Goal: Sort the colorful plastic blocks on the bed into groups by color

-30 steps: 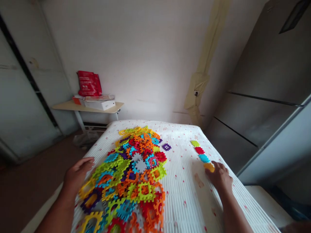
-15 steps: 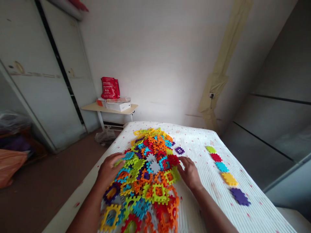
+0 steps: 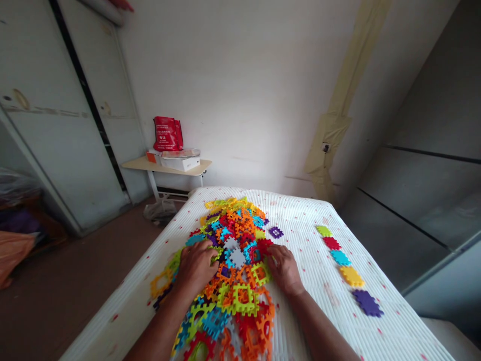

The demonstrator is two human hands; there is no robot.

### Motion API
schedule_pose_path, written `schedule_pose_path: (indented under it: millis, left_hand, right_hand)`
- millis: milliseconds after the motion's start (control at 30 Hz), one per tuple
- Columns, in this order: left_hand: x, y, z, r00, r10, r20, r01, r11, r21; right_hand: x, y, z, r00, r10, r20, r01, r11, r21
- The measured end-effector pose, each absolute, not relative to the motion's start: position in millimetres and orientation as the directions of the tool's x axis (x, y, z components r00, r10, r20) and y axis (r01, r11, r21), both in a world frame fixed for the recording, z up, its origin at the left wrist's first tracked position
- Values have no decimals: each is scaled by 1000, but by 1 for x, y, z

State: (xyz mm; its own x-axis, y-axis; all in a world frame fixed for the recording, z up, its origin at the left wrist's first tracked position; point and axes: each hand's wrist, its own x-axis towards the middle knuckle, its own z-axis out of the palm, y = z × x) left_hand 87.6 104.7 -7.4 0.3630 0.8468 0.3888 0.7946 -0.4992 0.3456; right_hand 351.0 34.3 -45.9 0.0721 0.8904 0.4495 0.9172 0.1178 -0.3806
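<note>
My left hand (image 3: 198,265) lies over the left side of a heap of colourful plastic interlocking tiles. Its fingers curl down at a light green tile (image 3: 217,252), and the palm covers the pieces below. At the heap's right edge, my right hand (image 3: 284,269) has bent, parted fingers beside a red tile (image 3: 265,245); I see nothing lifted in it. Between the hands rest grey tiles (image 3: 237,257). Closer to me lies a light green square frame (image 3: 243,298). An orange-yellow frame (image 3: 161,283), slightly blurred, is left of my left forearm.
On the white bedspread (image 3: 311,311), a slanting row of solid tiles lies at the right, including a yellow tile (image 3: 352,276) and a purple tile (image 3: 367,303). A purple frame (image 3: 275,232) sits apart from the heap. Behind stands a small table (image 3: 139,164) with a red bag (image 3: 167,134).
My left hand has moved right, farther onto the heap, and its fingers have curled. Some tiles at the heap's left have shifted outward. My right hand stays near the red tile.
</note>
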Motion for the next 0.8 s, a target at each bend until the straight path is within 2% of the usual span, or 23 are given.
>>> schedule_pose_path:
  millis: [200, 400, 567, 667, 800]
  left_hand:
    - [88, 106, -7, 334, 836, 435, 718, -525, 457]
    - [89, 104, 0, 205, 869, 450, 474, -490, 732]
    - [99, 93, -1, 62, 970, 234, 184, -242, 953]
    - [110, 85, -5, 78, 992, 98, 39, -102, 994]
    - [122, 74, -8, 169, 985, -17, -70, 29, 997]
  right_hand:
    - [353, 36, -52, 32, 807, 590, 922, 204, -329]
    - [354, 37, -53, 27, 753, 657, 912, 251, -325]
    - [333, 32, -41, 64, 722, 689, 836, 339, -433]
    - [308, 23, -28, 72, 708, 703, 805, 374, -460]
    - [277, 12, -14, 41, 696, 717, 823, 383, -419]
